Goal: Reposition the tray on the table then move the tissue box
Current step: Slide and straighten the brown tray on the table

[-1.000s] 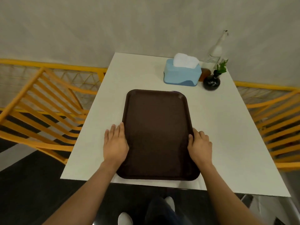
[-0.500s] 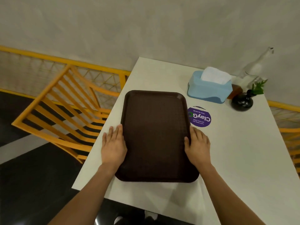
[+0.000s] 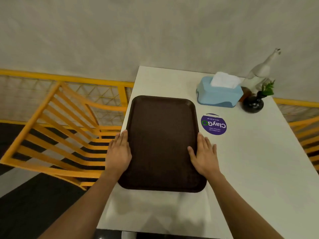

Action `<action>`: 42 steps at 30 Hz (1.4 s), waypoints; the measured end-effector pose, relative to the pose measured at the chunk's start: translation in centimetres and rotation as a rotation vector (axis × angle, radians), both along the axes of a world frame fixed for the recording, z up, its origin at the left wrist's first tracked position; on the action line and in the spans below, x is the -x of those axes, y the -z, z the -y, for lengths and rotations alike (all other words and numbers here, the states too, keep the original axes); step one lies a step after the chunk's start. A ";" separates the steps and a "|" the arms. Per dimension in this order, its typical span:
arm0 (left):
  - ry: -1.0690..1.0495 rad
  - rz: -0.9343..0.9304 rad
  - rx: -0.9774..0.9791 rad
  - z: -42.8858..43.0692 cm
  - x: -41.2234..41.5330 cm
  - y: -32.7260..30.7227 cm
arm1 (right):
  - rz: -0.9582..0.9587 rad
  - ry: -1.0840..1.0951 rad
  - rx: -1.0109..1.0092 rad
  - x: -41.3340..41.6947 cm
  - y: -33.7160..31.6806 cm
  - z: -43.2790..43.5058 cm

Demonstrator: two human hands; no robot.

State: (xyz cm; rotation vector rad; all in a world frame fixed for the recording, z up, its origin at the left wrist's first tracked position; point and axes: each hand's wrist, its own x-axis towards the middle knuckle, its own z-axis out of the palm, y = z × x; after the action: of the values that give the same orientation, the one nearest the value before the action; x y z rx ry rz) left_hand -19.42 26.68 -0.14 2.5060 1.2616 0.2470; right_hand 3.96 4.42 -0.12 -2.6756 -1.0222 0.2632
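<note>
A dark brown tray (image 3: 162, 140) lies flat along the left edge of the white table (image 3: 250, 169). My left hand (image 3: 119, 152) presses on its left long rim, at the table's edge, with fingers stretched forward. My right hand (image 3: 204, 156) grips the right long rim, thumb lying on the tray's inside. A light blue tissue box (image 3: 219, 95) with a white tissue sticking out stands at the far right, just beyond the tray's far right corner and apart from both hands.
A round purple sticker (image 3: 213, 124) lies on the table right of the tray. Behind the tissue box stand a black vase with a green sprig (image 3: 252, 104) and a glass bottle (image 3: 259, 73). Yellow chairs stand at the left (image 3: 57, 135) and right (image 3: 309, 135).
The tray has slid left to the table's left edge and away from the near edge, uncovering the purple sticker. Both hands stayed on its long rims. The tissue box has not moved.
</note>
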 end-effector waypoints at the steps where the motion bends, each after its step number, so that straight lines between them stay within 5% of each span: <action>1: 0.013 0.021 -0.007 -0.1 0.1 0.0 | -0.003 0.011 0.001 0.2 0.1 0.1; 16: 0.122 0.104 -0.014 0.7 1.1 0.2 | -0.054 0.110 0.034 2.4 0.3 3.1; 42: 0.019 0.215 0.143 0.6 0.8 0.1 | -0.049 0.063 -0.014 1.6 -0.5 1.9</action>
State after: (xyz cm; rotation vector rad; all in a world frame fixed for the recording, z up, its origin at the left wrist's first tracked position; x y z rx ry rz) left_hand -20.20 26.09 -0.21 2.3000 1.1281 0.3962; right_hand 2.31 2.55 0.41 -2.6694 -0.9197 0.3062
